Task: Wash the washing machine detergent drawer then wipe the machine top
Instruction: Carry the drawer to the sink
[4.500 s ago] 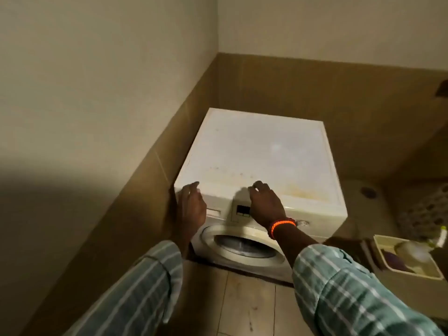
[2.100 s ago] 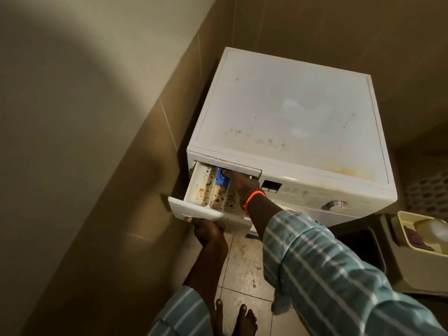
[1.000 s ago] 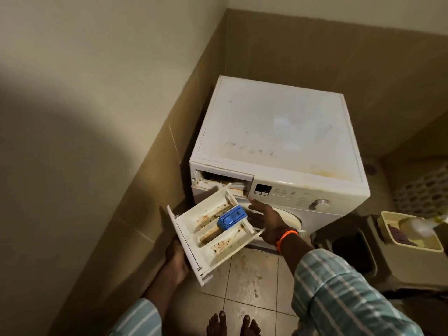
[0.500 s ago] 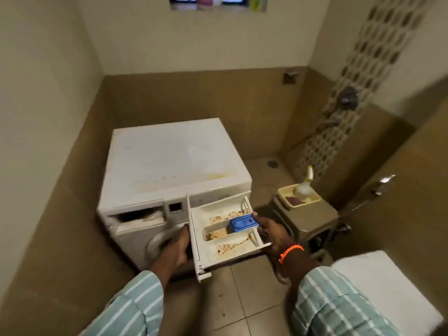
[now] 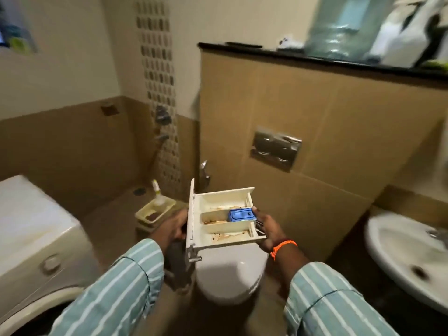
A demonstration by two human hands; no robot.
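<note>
Hands grip opposite ends of the stained detergent drawer (image 5: 224,219): your left hand (image 5: 171,226) at its front panel, right hand (image 5: 266,226) at the rear, keeping it level above the toilet (image 5: 230,270), the sink (image 5: 407,253) to your right.

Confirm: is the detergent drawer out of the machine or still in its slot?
Out. The detergent drawer is held between the left hand and right hand, over the toilet, apart from the washing machine.
</note>
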